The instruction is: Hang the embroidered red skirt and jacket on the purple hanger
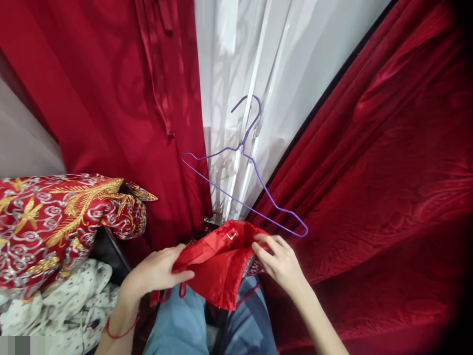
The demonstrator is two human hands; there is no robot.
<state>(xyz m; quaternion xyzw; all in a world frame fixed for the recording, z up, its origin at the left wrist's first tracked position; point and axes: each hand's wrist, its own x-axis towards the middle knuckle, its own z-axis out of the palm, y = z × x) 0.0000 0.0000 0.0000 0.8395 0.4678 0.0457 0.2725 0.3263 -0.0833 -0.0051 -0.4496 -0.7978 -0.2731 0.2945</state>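
A red satin-lined garment [218,271] with a small metal buckle or hook on its edge is held spread between my two hands, above my legs. My left hand [160,268] grips its left edge, the thumb on top and the fingers mostly hidden behind the fabric. At the right edge, my right hand [277,256] pinches the cloth. A patterned outer side with silver thread shows a little below the right hand. Just beyond the garment is a purple wire hanger [247,148], bare, its lower right corner close above my right hand.
To the left, a red garment with gold and silver embroidery [74,217] lies over a dark chair or support. Below it is a white dotted cloth [70,305]. Red curtains [388,187] hang on both sides of a white panel [229,64].
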